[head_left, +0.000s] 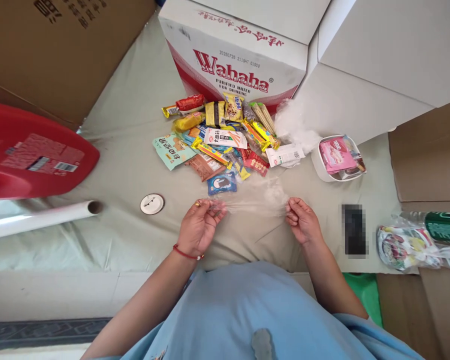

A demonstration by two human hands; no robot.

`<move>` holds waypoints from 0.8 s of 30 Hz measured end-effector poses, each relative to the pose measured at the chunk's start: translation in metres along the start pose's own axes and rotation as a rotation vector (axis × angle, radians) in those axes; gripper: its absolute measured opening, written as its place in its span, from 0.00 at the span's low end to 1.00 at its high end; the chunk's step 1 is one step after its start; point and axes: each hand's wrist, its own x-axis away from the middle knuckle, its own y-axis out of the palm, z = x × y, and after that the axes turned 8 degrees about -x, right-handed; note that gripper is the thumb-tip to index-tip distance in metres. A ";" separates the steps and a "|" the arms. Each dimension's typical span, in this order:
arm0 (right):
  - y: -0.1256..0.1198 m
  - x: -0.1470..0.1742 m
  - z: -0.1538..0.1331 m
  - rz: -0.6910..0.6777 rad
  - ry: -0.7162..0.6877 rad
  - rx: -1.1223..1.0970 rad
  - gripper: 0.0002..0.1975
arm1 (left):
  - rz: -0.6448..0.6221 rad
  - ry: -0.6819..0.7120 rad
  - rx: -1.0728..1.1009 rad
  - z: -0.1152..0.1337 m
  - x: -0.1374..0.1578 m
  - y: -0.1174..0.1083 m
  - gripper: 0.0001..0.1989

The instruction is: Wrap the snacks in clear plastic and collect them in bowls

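On the near side of the snacks (225,138), left hand (199,227) and right hand (303,220) pinch a clear bag (257,204), its long axis running left to right.

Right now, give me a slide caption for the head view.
Left hand and right hand hold thin clear plastic between them, beside a heap of colourful packaged snacks.

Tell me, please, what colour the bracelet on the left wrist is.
The bracelet is red, showing best in the head view.
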 end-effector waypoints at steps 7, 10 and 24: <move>-0.030 0.002 -0.004 0.049 -0.204 0.474 0.20 | 0.118 0.029 -0.274 -0.005 0.016 -0.018 0.22; -0.024 0.006 -0.022 0.030 -0.555 0.754 0.21 | 0.073 0.019 -0.302 -0.007 0.026 -0.026 0.21; 0.049 0.027 0.005 -0.563 -0.335 0.721 0.13 | 0.202 0.245 -0.240 0.029 0.018 -0.073 0.18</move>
